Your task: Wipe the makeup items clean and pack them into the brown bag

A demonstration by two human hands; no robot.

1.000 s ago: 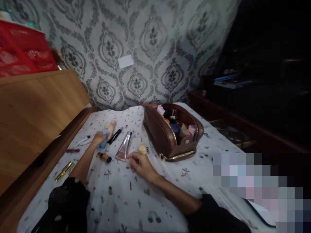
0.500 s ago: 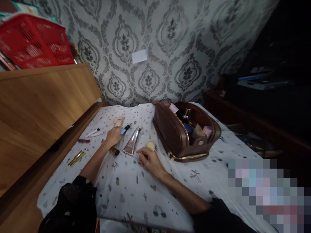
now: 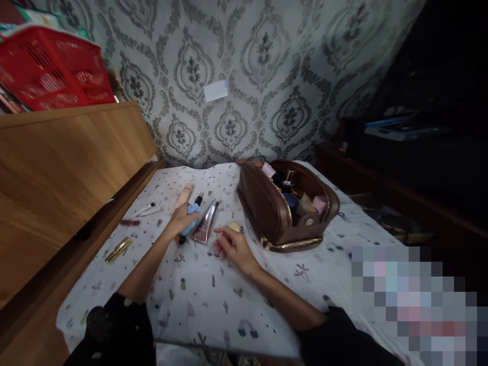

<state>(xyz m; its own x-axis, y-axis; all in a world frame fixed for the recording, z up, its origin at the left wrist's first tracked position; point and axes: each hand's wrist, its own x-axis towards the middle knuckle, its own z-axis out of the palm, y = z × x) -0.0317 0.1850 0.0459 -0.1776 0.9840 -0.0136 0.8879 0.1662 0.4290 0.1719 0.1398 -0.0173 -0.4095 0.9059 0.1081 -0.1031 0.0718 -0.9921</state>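
Note:
My left hand (image 3: 178, 222) is closed around a small light-blue cloth (image 3: 189, 219). It is above a black-capped dark item (image 3: 182, 239), which it partly covers. A peach tube (image 3: 185, 193) and a black slim tube (image 3: 199, 198) lie just beyond that hand. To its right lies a metallic pink squeeze tube (image 3: 205, 226) with a silver cap. My right hand (image 3: 238, 252) hovers beside this tube, fingers loosely bent and apart, with nothing visible in them. Behind its knuckles a round cream-coloured item (image 3: 234, 226) is partly hidden.
An unzipped brown makeup bag (image 3: 263, 203) with several cosmetics inside stands at right. A gold tube (image 3: 119, 249), a dark red tube (image 3: 130, 222) and white slim tubes (image 3: 145, 209) lie at left. A wooden panel (image 3: 76, 147) bounds the left side, with a red basket (image 3: 57, 71) on top.
My left hand has moved slightly nearer to me with the blue cloth, and more of the cloth shows. My right hand stays almost in place. The view has shifted slightly.

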